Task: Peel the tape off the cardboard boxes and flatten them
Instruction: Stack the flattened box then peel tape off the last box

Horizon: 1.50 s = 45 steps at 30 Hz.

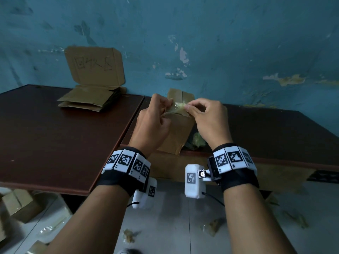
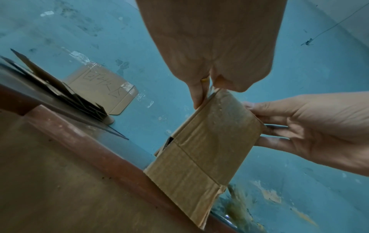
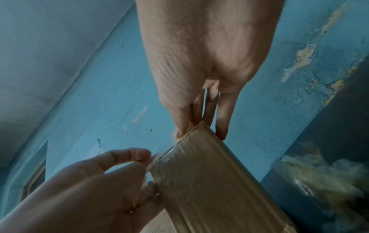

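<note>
Both wrists strapped with black-and-white marker bands; left hand gripping top edge of cardboard box, upright at edge of dark table; right hand pinching crumpled tape at its top. Contents of box hidden. Flattened boxes stacked far left below handwritten cardboard sign, characters unclear

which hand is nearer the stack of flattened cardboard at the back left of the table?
Left. The left hand is nearer the stack of flattened brown cardboard; the right hand is farther right. Both grip the small brown cardboard box.
</note>
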Tool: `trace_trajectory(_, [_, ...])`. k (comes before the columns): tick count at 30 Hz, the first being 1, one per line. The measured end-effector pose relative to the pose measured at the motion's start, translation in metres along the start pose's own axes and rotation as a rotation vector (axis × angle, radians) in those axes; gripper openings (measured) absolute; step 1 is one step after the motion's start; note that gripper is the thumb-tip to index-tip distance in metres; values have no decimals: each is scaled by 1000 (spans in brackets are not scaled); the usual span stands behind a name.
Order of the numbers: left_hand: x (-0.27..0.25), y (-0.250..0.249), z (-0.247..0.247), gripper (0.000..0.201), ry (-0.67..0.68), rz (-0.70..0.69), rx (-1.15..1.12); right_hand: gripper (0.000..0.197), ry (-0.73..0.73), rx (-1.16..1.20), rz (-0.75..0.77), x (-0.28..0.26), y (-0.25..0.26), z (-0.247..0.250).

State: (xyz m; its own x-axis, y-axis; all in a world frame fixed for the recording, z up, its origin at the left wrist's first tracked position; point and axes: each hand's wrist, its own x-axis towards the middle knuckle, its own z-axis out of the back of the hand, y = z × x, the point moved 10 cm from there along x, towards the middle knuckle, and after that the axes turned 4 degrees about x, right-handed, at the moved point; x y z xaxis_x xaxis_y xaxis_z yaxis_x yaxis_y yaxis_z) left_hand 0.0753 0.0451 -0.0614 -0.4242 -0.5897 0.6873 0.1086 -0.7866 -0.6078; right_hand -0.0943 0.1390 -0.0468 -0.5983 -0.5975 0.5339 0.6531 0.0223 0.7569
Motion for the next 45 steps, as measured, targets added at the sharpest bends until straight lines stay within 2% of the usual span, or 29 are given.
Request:
trace_trajectory(4, [-4, -3, -2, 37, 23, 15, -150, 11, -13, 11, -7, 0, -1, 4])
trace_trajectory(8, [-2, 3, -4, 41, 2, 38, -82, 11, -11, 3, -5, 0, -2, 3])
trace_trajectory(12, [-1, 9, 5, 28, -79, 70, -68, 12, -5, -3, 1, -1, -1, 2])
trace_trajectory(16, [-2, 5, 13, 11, -152, 17, 51, 13, -8, -3, 3, -1, -1, 3])
trace_trajectory(26, [-2, -4, 10, 2, -151, -80, 107, 13, 7, -28, -7, 2, -2, 8])
trace_trajectory(29, [-3, -7, 11, 5, -143, -118, 134, 13, 7, -13, -14, 2, -2, 11])
trace_trajectory(45, [-6, -10, 9, 11, -147, -80, 289, 15, 48, 11, -28, 2, -1, 12])
